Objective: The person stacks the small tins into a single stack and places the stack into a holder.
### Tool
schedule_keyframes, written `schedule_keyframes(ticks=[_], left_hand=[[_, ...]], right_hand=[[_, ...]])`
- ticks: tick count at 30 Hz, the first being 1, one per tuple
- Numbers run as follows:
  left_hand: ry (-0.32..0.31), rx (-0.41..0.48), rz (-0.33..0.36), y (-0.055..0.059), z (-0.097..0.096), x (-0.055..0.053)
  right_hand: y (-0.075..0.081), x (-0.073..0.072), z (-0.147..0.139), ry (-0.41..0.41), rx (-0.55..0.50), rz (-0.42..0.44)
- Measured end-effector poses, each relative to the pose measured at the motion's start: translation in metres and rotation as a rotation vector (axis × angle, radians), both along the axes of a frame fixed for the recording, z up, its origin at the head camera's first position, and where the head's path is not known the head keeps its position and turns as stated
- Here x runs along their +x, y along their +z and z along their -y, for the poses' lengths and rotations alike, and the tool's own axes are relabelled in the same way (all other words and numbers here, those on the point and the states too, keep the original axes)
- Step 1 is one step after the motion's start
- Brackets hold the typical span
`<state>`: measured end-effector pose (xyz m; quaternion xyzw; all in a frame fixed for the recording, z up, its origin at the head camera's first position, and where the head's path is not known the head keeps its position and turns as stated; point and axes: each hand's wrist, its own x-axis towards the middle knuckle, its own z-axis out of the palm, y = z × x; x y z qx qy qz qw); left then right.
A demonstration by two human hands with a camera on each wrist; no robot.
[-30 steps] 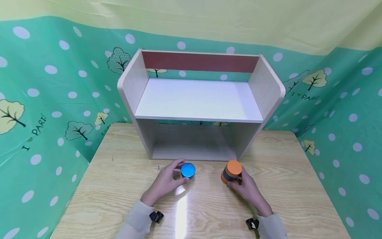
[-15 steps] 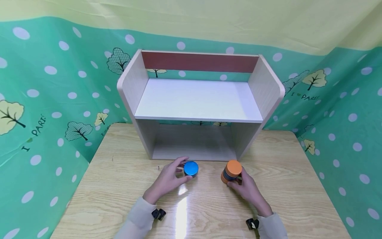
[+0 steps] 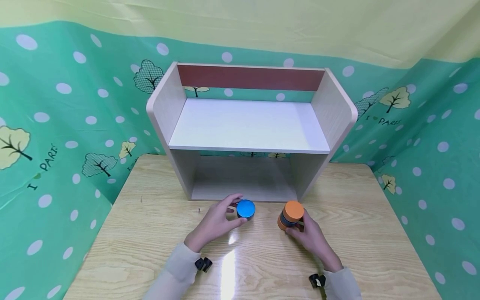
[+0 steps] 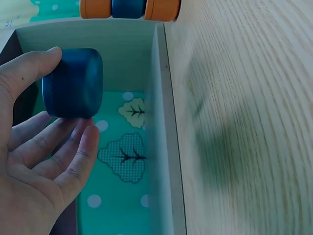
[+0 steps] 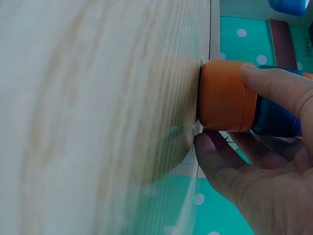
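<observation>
A small round blue tin (image 3: 246, 208) is pinched between the thumb and fingers of my left hand (image 3: 219, 221). In the left wrist view the tin (image 4: 73, 83) shows a smooth, rounded metallic body, held off the table. To its right stands a stack of tins (image 3: 291, 214), orange at bottom and top with a blue one between. My right hand (image 3: 309, 233) grips this stack from the right side. In the right wrist view the thumb lies along the lower orange tin (image 5: 225, 95), whose base meets the table; the blue middle tin (image 5: 276, 110) is partly behind the hand.
Behind both hands stands a two-level shelf unit (image 3: 249, 125) with pale side panels and a reddish-brown back strip (image 3: 251, 78). The wooden table (image 3: 135, 233) extends to both sides. A green dotted curtain (image 3: 56, 104) surrounds the back and sides.
My left hand has carried the blue tin to the right and slightly away from me, closer to the stack. The right hand and the stack have stayed in place.
</observation>
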<state>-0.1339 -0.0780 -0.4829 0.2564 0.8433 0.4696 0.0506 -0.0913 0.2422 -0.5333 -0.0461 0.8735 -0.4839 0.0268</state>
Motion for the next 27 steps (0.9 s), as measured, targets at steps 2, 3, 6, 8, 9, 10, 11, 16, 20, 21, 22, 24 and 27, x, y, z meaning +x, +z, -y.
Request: schedule_keyframes(ticks=[2, 3, 6, 8, 9, 10, 11, 16, 20, 21, 22, 24, 27], left_hand=[[-0.009, -0.011, -0.006, 0.001, -0.002, -0.001], [-0.013, -0.014, -0.006, 0.001, -0.003, -0.002], [-0.023, -0.023, -0.002, 0.002, -0.005, -0.003], [-0.029, -0.027, 0.0, 0.003, -0.007, -0.003], [-0.031, -0.029, 0.003, 0.003, -0.007, -0.003], [-0.032, -0.03, 0.003, 0.004, -0.008, -0.003], [-0.034, -0.03, 0.002, 0.005, -0.009, -0.004], [-0.044, -0.038, -0.003, 0.007, -0.013, -0.005], [-0.06, -0.039, -0.008, 0.008, -0.016, -0.007], [-0.064, -0.04, -0.01, 0.009, -0.017, -0.007], [-0.068, -0.04, -0.014, 0.009, -0.018, -0.007], [-0.074, -0.04, -0.022, 0.009, -0.02, -0.008], [-0.081, -0.033, -0.041, 0.011, -0.024, -0.009]], right_hand=[[0.0, 0.0, 0.0, -0.001, 0.003, 0.003], [0.0, 0.0, 0.0, -0.002, 0.004, 0.004], [0.0, 0.0, 0.0, -0.002, 0.009, 0.006], [0.0, 0.0, 0.0, -0.001, 0.007, 0.005], [0.0, 0.0, 0.0, -0.001, 0.007, 0.003], [0.0, -0.001, 0.0, 0.001, 0.008, 0.0], [0.0, -0.001, 0.0, 0.002, 0.007, -0.001], [0.0, -0.002, -0.001, 0.007, 0.012, -0.015], [0.0, -0.002, -0.001, 0.01, 0.014, -0.017], [0.0, -0.001, -0.001, 0.01, 0.016, -0.016], [0.0, -0.001, -0.001, 0.01, 0.016, -0.015], [0.0, -0.001, -0.001, 0.009, 0.018, -0.011], [0.0, -0.001, -0.001, 0.007, 0.021, -0.008]])
